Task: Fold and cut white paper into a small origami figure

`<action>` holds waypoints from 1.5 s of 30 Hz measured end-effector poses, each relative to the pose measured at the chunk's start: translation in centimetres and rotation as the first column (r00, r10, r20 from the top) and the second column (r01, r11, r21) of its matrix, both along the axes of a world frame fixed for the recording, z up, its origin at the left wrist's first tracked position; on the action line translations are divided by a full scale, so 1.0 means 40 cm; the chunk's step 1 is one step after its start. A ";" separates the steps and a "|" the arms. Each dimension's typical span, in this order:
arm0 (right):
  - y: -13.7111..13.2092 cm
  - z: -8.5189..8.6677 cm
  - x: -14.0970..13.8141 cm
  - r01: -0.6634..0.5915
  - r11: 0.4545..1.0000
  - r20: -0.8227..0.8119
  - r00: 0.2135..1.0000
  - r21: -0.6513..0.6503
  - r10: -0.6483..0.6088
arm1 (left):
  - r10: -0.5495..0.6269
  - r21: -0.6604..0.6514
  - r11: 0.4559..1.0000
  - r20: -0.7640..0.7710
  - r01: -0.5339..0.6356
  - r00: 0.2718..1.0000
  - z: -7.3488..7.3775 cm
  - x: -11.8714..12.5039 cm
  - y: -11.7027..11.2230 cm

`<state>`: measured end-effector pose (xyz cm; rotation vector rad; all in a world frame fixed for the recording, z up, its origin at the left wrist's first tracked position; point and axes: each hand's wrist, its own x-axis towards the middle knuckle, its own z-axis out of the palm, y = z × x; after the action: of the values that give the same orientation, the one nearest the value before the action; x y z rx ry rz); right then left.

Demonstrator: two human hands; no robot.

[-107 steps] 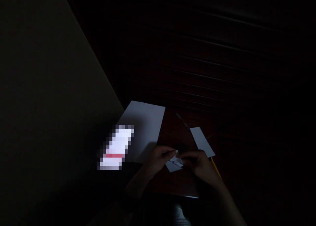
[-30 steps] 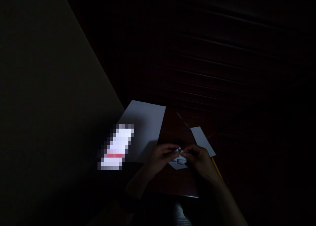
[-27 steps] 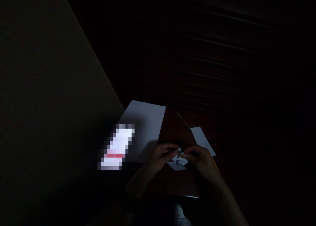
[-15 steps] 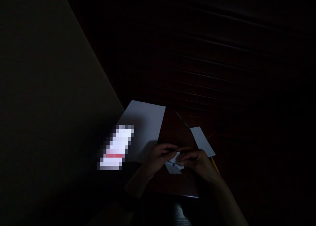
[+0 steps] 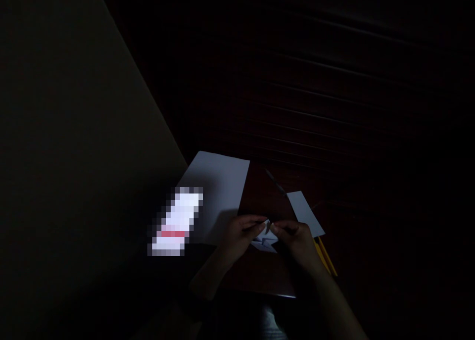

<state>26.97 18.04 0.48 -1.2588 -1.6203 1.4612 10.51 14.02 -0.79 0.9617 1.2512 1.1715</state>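
Between my two hands is a small folded piece of white paper (image 5: 264, 242), with creases and flaps showing in the dim light. My left hand (image 5: 241, 233) pinches its upper left edge between thumb and fingers. On the other side, my right hand (image 5: 297, 236) grips the upper right edge the same way, fingertips close to those of the left. The fingers cover part of the paper's top.
A large white sheet (image 5: 222, 181) lies to the left, with a bright pixelated screen (image 5: 176, 221) over its near left corner. To the right are a white paper strip (image 5: 306, 214), a thin pen-like object (image 5: 275, 181) and yellow sticks (image 5: 327, 258). The dark table (image 5: 256, 280) ends near me.
My right hand has drawn back slightly and its fingers now pinch the paper's edge. The folded paper has tilted and moved up a little. More of the yellow sticks shows.
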 end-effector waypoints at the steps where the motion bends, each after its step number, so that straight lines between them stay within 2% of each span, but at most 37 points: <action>1: -0.001 -0.005 -0.004 0.042 0.999 0.010 0.999 0.017 -0.042 | -0.003 -0.009 1.000 0.005 0.003 1.000 -0.001 0.000 0.000; 4: -0.005 -0.014 -0.015 0.122 0.991 0.018 0.992 0.053 -0.123 | -0.018 -0.017 1.000 0.011 0.018 1.000 -0.007 -0.001 -0.001; 14: -0.024 -0.008 -0.036 0.224 0.969 -0.009 0.974 0.106 -0.224 | -0.007 -0.018 1.000 0.063 0.009 0.998 -0.006 0.010 -0.004; 21: -0.025 0.002 -0.037 0.226 0.969 -0.028 0.974 0.098 -0.225 | 0.052 -0.043 0.998 0.057 -0.049 0.997 -0.016 0.015 -0.003; 28: -0.018 0.001 -0.029 0.212 0.971 -0.047 0.977 0.108 -0.208 | -0.002 -0.013 1.000 0.082 0.003 0.997 -0.005 0.013 -0.007; 37: -0.007 -0.008 -0.014 0.170 0.981 0.004 0.985 0.097 -0.171 | -0.040 0.008 0.999 0.109 0.039 0.993 -0.023 0.016 -0.008; 45: 0.001 -0.010 0.002 0.118 0.991 -0.005 0.993 0.069 -0.118 | -0.087 -0.003 0.996 0.161 0.089 0.983 -0.010 0.018 -0.010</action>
<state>27.05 18.10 0.07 -1.2920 -1.5553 1.3221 11.22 13.63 -1.20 0.8876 1.0745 1.1485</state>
